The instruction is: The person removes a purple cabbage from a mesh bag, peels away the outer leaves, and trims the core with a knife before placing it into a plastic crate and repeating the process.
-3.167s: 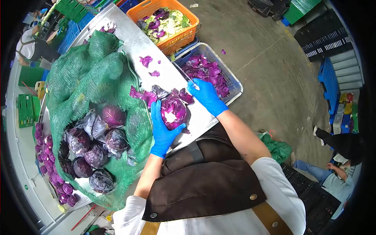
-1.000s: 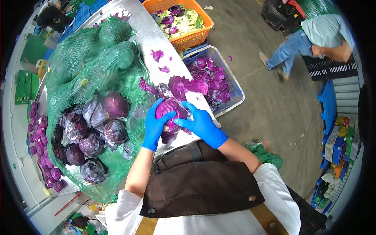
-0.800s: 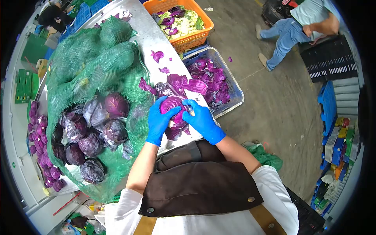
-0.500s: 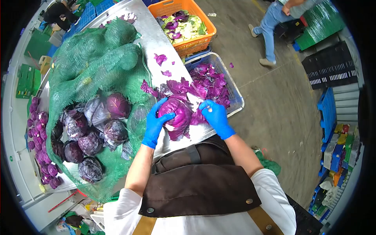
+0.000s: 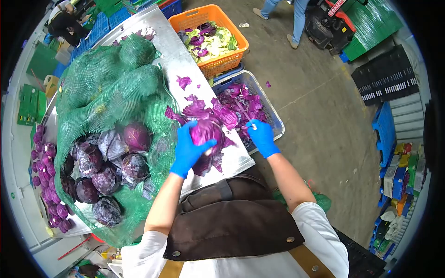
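Note:
My left hand, in a blue glove, grips a peeled red cabbage from its left side, thumb across its near face. My right hand, also gloved, is closed round a slim knife, its narrow blade pointing up and left over the blue crate. Loose purple leaves lie beside the cabbage on the metal table, and a large leaf hangs at the table's edge. More torn leaves fill the crate.
Left of my hands, a green mesh sack spills several unpeeled cabbages. Peeled cabbages line the far left. An orange crate of leaves stands beyond the blue one. A person stands near a pallet jack.
My right hand has moved right and away from the cabbage, and the knife blade now shows. A large leaf now lies toward the blue crate. The walking person has moved left.

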{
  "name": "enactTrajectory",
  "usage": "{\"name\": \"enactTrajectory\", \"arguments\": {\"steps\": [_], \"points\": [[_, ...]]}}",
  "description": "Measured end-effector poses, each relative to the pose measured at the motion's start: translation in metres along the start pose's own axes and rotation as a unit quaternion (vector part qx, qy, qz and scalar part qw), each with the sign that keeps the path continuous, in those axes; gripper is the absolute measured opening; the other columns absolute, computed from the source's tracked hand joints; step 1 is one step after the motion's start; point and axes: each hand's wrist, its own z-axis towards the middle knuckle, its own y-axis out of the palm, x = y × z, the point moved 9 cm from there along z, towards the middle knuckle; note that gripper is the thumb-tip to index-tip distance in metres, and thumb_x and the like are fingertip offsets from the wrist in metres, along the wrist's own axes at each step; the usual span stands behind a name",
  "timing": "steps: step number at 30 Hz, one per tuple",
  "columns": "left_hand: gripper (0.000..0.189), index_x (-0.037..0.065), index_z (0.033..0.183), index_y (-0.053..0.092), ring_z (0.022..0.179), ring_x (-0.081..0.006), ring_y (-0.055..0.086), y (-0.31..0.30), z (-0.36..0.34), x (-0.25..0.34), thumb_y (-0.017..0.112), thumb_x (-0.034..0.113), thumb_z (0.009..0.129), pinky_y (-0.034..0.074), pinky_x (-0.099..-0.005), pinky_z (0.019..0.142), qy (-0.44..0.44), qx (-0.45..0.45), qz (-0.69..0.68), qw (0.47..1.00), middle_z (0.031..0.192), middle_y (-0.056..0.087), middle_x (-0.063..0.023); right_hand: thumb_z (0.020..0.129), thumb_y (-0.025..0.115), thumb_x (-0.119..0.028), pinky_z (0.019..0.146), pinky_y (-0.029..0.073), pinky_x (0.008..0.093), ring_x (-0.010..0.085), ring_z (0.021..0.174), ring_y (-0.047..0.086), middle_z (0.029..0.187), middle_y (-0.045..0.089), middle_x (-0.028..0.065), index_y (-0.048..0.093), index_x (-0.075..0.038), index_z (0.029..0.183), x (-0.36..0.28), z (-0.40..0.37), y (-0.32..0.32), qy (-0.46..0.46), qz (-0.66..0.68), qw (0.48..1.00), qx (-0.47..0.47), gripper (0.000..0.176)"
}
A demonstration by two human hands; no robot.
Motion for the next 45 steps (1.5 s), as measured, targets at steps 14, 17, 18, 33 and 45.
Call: {"name": "enactTrajectory", "arguments": {"steps": [14,17,18,33,45], "points": [[0.101,0.005,0.143,0.044,0.131,-0.0395,0.046,0.009,-0.037,0.022,0.091,0.043,0.062,0.039,-0.0447,0.111,0.059,-0.061,0.086,0.993,0.141,0.046,-0.0224,0.077,0.086,-0.031,0.077,0.049,0.0327,0.0099,0.086,0.055,0.094,0.069,0.0095,0.069,0.001,0.103,-0.134,-0.031,0.038,-0.046,0.293,0.896,-0.331,0.045],[0.106,0.007,0.149,0.040,0.138,-0.0398,0.040,0.013,-0.052,0.009,0.091,0.043,0.063,0.035,-0.0456,0.114,0.063,-0.057,0.085,0.993,0.149,0.041,-0.0225,0.083,0.076,-0.039,0.064,0.052,0.0406,0.0251,0.071,0.067,0.077,0.068,0.0131,0.066,-0.003,0.093,-0.143,-0.036,0.027,-0.239,0.075,0.943,-0.219,0.039],[0.107,0.007,0.150,0.039,0.138,-0.0398,0.040,0.011,-0.055,0.013,0.091,0.042,0.063,0.034,-0.0460,0.114,0.073,-0.046,0.077,0.993,0.149,0.041,-0.0223,0.084,0.073,-0.041,0.062,0.052,0.0428,0.0301,0.069,0.068,0.074,0.068,0.0143,0.066,-0.004,0.091,-0.152,-0.042,0.024,-0.294,0.013,0.940,-0.172,0.038],[0.092,0.003,0.145,0.041,0.127,-0.0256,0.051,-0.020,-0.070,-0.036,0.086,0.022,0.067,0.038,-0.0388,0.112,-0.068,0.030,-0.455,0.888,0.140,0.050,-0.0138,0.085,0.067,-0.047,0.073,0.054,0.0493,0.0425,0.083,0.067,0.089,0.070,0.0216,0.063,-0.002,0.106,-0.084,0.027,0.005,-0.058,-0.067,0.994,-0.067,0.049],[0.059,0.001,0.139,0.050,0.127,-0.0338,0.054,0.010,-0.066,-0.076,0.060,0.038,0.094,0.041,-0.0515,0.110,-0.260,0.017,-0.660,0.705,0.140,0.054,-0.0172,0.088,0.070,-0.020,0.062,0.054,0.0332,0.0192,0.067,0.069,0.084,0.073,0.0105,0.072,-0.013,0.104,-0.172,-0.006,-0.027,-0.164,0.269,0.948,0.033,0.018]]}}
